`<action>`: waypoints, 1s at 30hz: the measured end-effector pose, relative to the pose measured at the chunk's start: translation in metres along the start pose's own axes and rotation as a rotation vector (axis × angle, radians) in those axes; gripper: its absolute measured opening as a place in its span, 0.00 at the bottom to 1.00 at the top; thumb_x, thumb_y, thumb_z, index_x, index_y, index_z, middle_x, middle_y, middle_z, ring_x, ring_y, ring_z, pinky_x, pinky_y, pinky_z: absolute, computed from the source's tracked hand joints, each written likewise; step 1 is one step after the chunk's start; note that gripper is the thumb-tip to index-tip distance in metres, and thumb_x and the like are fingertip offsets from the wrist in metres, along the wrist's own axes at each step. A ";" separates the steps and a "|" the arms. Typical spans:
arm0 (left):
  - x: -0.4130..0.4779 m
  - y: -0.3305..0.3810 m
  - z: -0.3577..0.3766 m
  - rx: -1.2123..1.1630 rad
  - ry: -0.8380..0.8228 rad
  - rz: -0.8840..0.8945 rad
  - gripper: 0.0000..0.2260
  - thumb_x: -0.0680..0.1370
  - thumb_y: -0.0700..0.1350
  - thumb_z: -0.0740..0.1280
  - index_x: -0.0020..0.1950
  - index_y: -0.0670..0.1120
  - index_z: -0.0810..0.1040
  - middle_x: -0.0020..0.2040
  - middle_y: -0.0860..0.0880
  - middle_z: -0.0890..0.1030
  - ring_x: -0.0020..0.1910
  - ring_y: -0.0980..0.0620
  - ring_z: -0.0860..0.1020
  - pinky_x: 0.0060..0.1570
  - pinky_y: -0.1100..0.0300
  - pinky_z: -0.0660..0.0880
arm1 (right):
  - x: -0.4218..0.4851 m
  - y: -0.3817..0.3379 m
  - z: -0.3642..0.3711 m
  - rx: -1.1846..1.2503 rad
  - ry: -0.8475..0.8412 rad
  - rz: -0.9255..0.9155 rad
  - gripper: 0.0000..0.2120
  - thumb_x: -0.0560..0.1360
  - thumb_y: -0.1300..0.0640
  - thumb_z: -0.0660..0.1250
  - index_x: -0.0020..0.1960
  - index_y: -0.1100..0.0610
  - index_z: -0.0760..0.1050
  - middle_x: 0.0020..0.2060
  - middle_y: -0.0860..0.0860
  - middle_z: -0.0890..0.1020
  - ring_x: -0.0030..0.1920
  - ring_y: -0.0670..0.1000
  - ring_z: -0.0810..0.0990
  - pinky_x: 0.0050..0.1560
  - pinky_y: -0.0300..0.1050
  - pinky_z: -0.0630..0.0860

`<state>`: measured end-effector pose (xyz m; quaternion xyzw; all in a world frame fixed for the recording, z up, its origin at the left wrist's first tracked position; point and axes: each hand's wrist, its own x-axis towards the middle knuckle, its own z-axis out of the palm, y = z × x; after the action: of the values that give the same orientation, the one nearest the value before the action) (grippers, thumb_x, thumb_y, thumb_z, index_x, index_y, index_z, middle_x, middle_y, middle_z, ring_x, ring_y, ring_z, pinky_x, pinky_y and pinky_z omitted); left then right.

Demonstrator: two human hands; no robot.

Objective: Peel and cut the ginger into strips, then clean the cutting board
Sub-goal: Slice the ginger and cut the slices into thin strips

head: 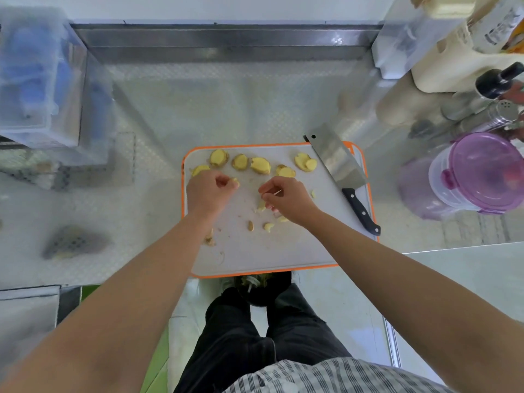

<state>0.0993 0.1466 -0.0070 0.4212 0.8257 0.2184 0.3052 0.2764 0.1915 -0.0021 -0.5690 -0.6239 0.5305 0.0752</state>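
A white cutting board [283,251] with an orange rim lies on the steel counter. Several yellow ginger slices [260,165] sit in a row along its far edge. Small peel scraps [268,226] are scattered mid-board. My left hand [208,194] has its fingers curled and pinches a small ginger piece [234,182]. My right hand [286,198] pinches a thin sliver of ginger peel [277,192] above the board's middle. A cleaver [337,161] with a black handle rests on the board's right side, apart from both hands.
A purple-lidded container [479,173] stands right of the board, with bottles and a shaker [502,112] behind it. Clear plastic boxes [37,80] stand at the far left. A dark bin [261,285] with scraps sits below the board's near edge.
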 end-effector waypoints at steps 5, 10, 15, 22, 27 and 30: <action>0.008 0.001 -0.003 0.206 0.100 0.120 0.09 0.73 0.49 0.71 0.46 0.44 0.85 0.43 0.42 0.84 0.46 0.41 0.80 0.44 0.52 0.73 | 0.005 -0.001 0.000 -0.111 0.045 -0.043 0.08 0.74 0.64 0.64 0.46 0.53 0.80 0.38 0.50 0.80 0.37 0.51 0.79 0.44 0.49 0.80; 0.001 -0.004 -0.001 0.221 0.179 0.194 0.08 0.75 0.47 0.69 0.52 0.45 0.80 0.48 0.45 0.80 0.48 0.43 0.77 0.46 0.52 0.70 | 0.000 0.009 -0.006 -0.231 0.147 -0.075 0.08 0.74 0.61 0.63 0.46 0.50 0.79 0.41 0.47 0.81 0.39 0.48 0.79 0.42 0.45 0.78; -0.025 -0.008 0.008 0.156 -0.076 0.433 0.05 0.74 0.46 0.71 0.48 0.47 0.79 0.40 0.51 0.78 0.38 0.51 0.76 0.41 0.56 0.73 | -0.016 0.026 -0.018 -0.342 0.208 -0.115 0.07 0.72 0.62 0.63 0.45 0.53 0.77 0.41 0.48 0.79 0.38 0.49 0.76 0.40 0.45 0.75; -0.060 -0.018 0.028 0.263 -0.239 0.455 0.10 0.71 0.45 0.74 0.49 0.46 0.78 0.41 0.50 0.78 0.41 0.49 0.78 0.40 0.56 0.73 | -0.037 0.053 -0.009 -0.509 0.107 -0.216 0.10 0.70 0.65 0.67 0.50 0.58 0.77 0.47 0.52 0.73 0.41 0.54 0.76 0.45 0.46 0.74; -0.068 -0.018 0.037 0.291 -0.145 0.388 0.06 0.72 0.43 0.73 0.47 0.46 0.79 0.43 0.48 0.79 0.42 0.47 0.78 0.43 0.54 0.75 | -0.036 0.053 -0.008 -0.481 0.131 -0.155 0.05 0.74 0.63 0.66 0.47 0.58 0.79 0.47 0.54 0.76 0.45 0.55 0.77 0.48 0.42 0.72; -0.070 -0.016 0.040 0.300 -0.128 0.366 0.05 0.73 0.44 0.73 0.46 0.48 0.79 0.43 0.49 0.78 0.42 0.49 0.78 0.43 0.55 0.74 | -0.039 0.052 -0.013 -0.424 0.112 -0.201 0.05 0.73 0.64 0.67 0.47 0.57 0.79 0.44 0.52 0.78 0.43 0.53 0.77 0.48 0.45 0.75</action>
<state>0.1497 0.0837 -0.0233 0.6171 0.7380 0.1179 0.2462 0.3311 0.1570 -0.0155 -0.5355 -0.7697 0.3451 0.0407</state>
